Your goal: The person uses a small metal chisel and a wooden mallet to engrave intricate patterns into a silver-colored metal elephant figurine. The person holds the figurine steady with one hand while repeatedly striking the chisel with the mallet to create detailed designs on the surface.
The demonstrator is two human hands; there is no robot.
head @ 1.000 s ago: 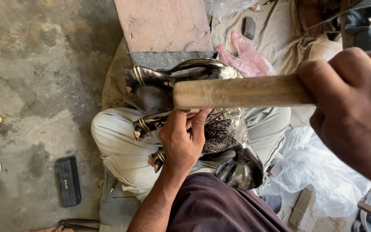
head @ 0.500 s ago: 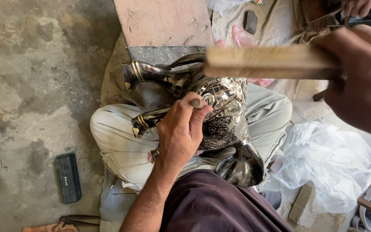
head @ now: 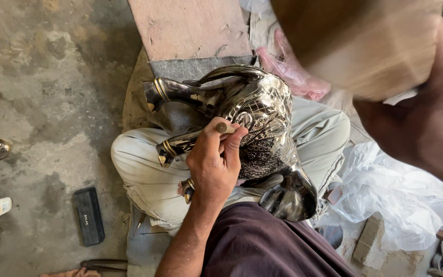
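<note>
We sit cross-legged on a concrete floor [head: 42, 102] with a dark, polished metal animal figure [head: 260, 118] lying across our lap, its engraved body uppermost and its legs pointing left toward a pink wooden plank [head: 190, 25]. Our left hand [head: 214, 164] rests on the flank, the fingers [head: 232, 149] curled tight around a thin rod-like punch [head: 223, 126] whose tip meets the engraved surface. Our right hand [head: 426, 128] hangs high and close to the lens, blurred; it appears wrapped around a broad wooden mallet [head: 365, 46], though how the fingers lie we cannot tell. We judge the figure to be heavy, rigid and hollow, its glossy skin slippery and easy to mar, so it handles best cradled on the thighs and steadied at the thick legs or the head [head: 290, 197] rather than by the fine relief. A black rectangular block [head: 89, 215] lies on the floor to the left, and crumpled white plastic sheeting [head: 401, 200] spreads to the right
</note>
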